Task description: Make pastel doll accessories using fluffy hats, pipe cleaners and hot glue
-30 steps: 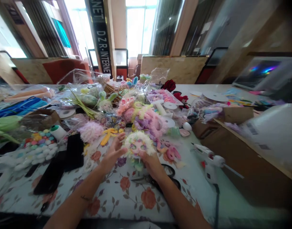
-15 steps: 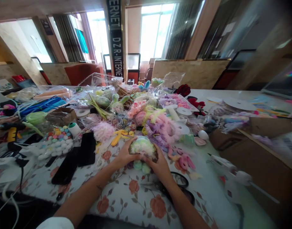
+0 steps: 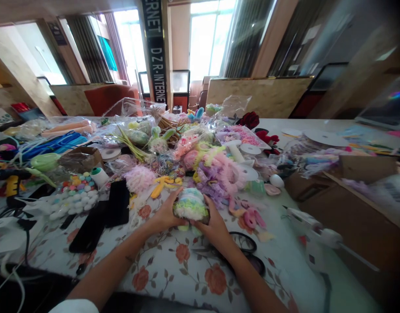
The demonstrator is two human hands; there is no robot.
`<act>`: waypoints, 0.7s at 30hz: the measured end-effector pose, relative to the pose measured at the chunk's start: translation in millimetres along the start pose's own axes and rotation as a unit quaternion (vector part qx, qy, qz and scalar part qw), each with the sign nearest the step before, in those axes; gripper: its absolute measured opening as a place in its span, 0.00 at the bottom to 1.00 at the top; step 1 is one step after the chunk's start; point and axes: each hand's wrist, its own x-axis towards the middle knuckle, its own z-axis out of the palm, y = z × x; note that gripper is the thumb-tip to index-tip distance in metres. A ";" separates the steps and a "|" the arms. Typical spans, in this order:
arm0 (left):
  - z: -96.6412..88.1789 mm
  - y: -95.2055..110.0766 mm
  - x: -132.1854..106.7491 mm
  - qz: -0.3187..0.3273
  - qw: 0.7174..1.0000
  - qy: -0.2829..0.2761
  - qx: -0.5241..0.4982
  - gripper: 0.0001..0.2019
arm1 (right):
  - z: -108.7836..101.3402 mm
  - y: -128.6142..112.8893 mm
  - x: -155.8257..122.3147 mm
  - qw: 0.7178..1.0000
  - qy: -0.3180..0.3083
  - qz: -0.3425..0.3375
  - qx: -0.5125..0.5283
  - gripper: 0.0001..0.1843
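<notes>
Between my two hands sits a fluffy, rounded craft piece (image 3: pixel 190 204), banded in pale blue, lime green and white. My left hand (image 3: pixel 169 211) is closed round its left side, and my right hand (image 3: pixel 210 219) grips the right side. Small pale green puffs show beneath it, partly hidden by my thumbs. Black-handled scissors (image 3: pixel 247 243) lie by my right forearm, partly covered by it. Just beyond my left hand are yellow fuzzy strips (image 3: pixel 163 184) and a pale pink fluffy bundle (image 3: pixel 139 178). Purple ruffled trim (image 3: pixel 211 180) lies past the piece.
A heap of wrapped craft supplies spreads across the back. Two black phones (image 3: pixel 89 228) and bagged pompoms (image 3: pixel 77 195) lie to the left. On the right are a white glue gun (image 3: pixel 312 230) and an open cardboard box (image 3: pixel 346 213). The tablecloth (image 3: pixel 173 278) is flowered.
The fluffy piece has been turned in my hands, so its striped bands now face me. Fewer of the green puffs underneath show. Both hands still hold it; the view has shifted slightly.
</notes>
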 end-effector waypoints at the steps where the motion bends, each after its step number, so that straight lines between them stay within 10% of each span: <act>1: 0.4 1.1 1.4 -0.001 1.000 -0.005 0.003 0.55 | -0.5 -2.0 -0.2 1.000 0.002 0.002 0.001 0.47; 14: 5.7 34.8 -0.6 -0.105 0.956 -0.007 -0.272 0.32 | -6.2 -28.7 -7.6 0.977 0.011 0.049 0.205 0.37; 21: 8.7 41.8 -2.3 -0.116 0.931 -0.041 -0.343 0.37 | -3.8 -22.3 -8.5 0.962 0.025 -0.007 0.273 0.38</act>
